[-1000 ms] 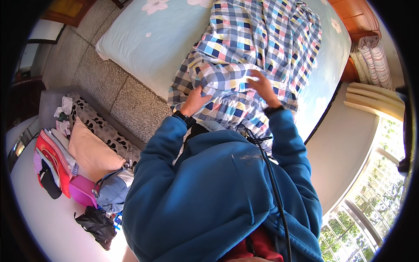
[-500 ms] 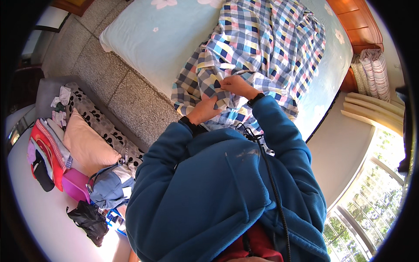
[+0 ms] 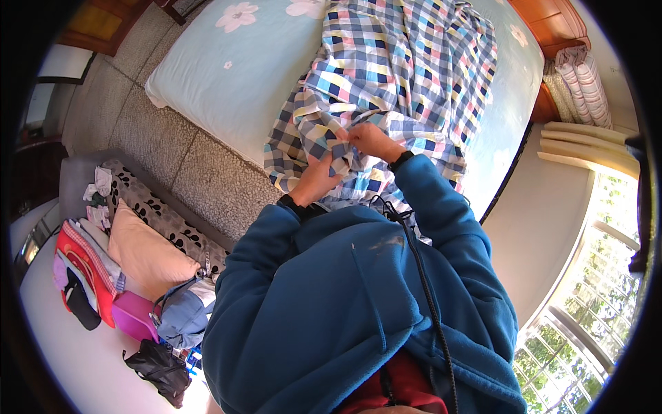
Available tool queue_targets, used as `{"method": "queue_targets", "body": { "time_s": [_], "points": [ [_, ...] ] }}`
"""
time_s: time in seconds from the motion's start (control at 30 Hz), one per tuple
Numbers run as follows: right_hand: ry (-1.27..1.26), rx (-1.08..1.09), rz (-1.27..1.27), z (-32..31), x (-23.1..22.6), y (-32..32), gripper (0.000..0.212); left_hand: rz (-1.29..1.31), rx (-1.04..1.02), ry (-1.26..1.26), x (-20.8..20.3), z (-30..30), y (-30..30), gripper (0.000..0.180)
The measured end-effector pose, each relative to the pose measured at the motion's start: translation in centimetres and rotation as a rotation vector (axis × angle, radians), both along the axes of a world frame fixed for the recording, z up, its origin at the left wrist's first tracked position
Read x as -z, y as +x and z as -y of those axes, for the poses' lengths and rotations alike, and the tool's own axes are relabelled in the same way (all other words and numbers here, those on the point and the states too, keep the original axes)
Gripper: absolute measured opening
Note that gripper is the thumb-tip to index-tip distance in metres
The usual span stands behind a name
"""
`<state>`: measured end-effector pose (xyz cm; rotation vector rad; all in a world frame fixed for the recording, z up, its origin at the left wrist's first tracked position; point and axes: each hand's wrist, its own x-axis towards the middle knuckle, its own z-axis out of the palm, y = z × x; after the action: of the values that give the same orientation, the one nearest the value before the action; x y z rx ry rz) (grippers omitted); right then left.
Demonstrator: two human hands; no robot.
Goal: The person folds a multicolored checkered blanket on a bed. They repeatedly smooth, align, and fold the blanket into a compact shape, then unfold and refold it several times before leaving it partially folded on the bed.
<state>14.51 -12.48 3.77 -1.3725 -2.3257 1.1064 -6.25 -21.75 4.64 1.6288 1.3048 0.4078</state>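
Head view — both hands, left [image 3: 316, 181] and right [image 3: 372, 140], are pinching a bunched fold of the multicoloured checked cotton shirt [image 3: 407, 76] lying on the pale blue flowered bed [image 3: 227, 76]; folding is judged barely begun, most cloth still spread.

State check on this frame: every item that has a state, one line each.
checked shirt: spread on the bed, near edge bunched up in both hands
left hand: closed on shirt fabric
right hand: pinching shirt fabric
bed: covered by a pale blue flowered sheet
peach pillow: lying on the spotted sofa
black cable: hanging down the blue jacket
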Motion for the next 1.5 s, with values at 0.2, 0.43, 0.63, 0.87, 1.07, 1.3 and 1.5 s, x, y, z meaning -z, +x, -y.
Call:
{"method": "queue_targets", "body": {
  "time_s": [0.2, 0.43, 0.63, 0.87, 1.07, 1.3, 1.5],
  "points": [
    [0.179, 0.151, 0.132, -1.9, -0.4, 0.9, 0.016, 0.052, -0.135, -0.012, -0.5, 0.4, -0.3, 0.063],
    [0.311, 0.218, 0.218, -3.4, -1.5, -1.1, 0.021, 0.102, -0.043, 0.171, -2.0, 1.9, -0.9, 0.028],
    [0.043, 0.124, -0.066, -4.1, 0.7, -1.2, 0.018, 0.254, -0.086, 0.183, -1.9, 2.2, -3.3, 0.021],
    [-0.317, 0.276, -0.221, 0.8, 1.3, 2.1, 0.033, 0.325, -0.005, -0.311, -1.2, 2.3, -4.3, 0.028],
    [-0.192, 0.033, -0.301, 3.5, 0.0, 0.4, 0.039, 0.268, -0.019, -0.303, 0.2, 1.8, -1.1, 0.043],
    [0.103, 0.168, -0.046, 3.4, 2.6, -0.4, 0.014, 0.252, 0.029, -0.105, -1.2, 2.2, -0.4, 0.027],
    [-0.366, 0.282, -0.408, 2.5, -0.3, 0.4, 0.027, 0.538, -0.145, -0.122, -2.6, 3.3, -0.9, 0.023]
  ]
}}
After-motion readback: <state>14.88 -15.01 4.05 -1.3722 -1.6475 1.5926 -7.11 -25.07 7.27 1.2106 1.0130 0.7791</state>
